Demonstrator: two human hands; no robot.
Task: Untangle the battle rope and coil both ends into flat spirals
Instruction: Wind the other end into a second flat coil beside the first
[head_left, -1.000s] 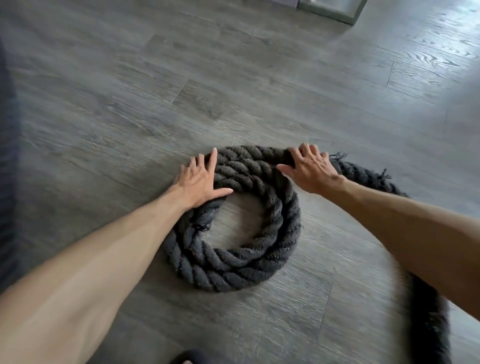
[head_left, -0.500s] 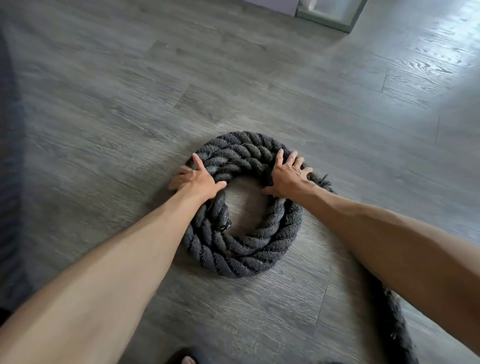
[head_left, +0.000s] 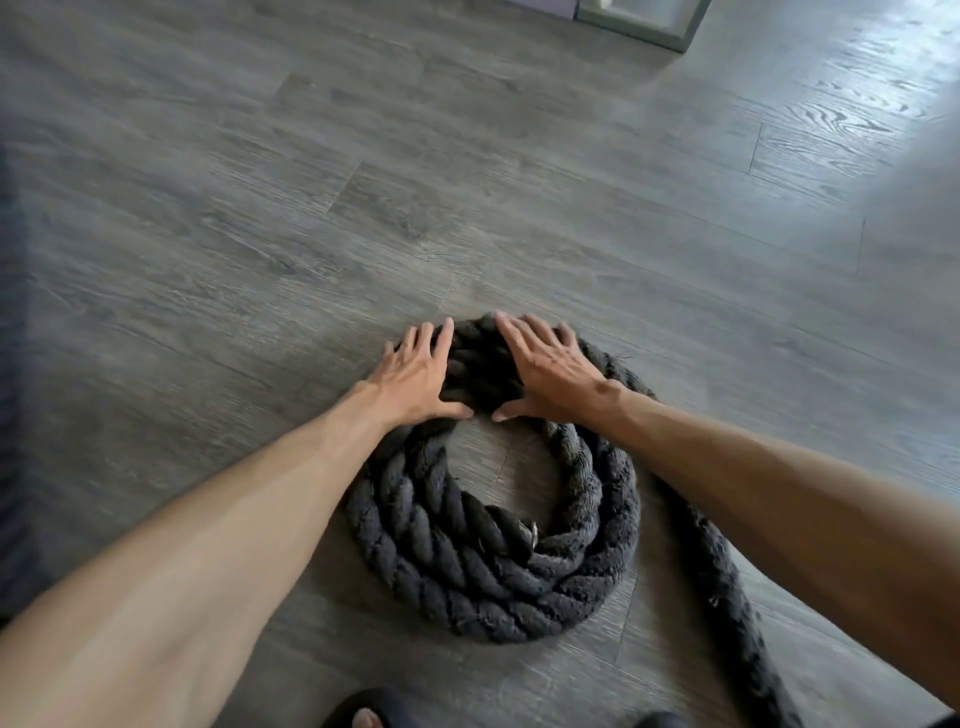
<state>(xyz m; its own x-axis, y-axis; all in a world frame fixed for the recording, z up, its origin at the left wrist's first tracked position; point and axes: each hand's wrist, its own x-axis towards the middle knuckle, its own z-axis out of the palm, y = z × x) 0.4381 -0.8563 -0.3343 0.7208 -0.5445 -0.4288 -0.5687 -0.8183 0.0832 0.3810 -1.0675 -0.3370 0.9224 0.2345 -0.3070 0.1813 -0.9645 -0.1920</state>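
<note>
Pressing our flat, open left hand (head_left: 415, 376) and right hand (head_left: 550, 371) side by side, we push on the far side of the thick black twisted rope ring (head_left: 493, 577) on the grey wood floor (head_left: 260, 234).

— How is the thick twisted battle rope (head_left: 467, 587) laid out?
— It is coiled flat on the wood-plank floor (head_left: 260, 234), and its free length is trailed off to the right.
— And the hands?
— The left hand (head_left: 415, 376) and right hand (head_left: 550, 371) are pressed flat, side by side, on the coil's far edge.
</note>
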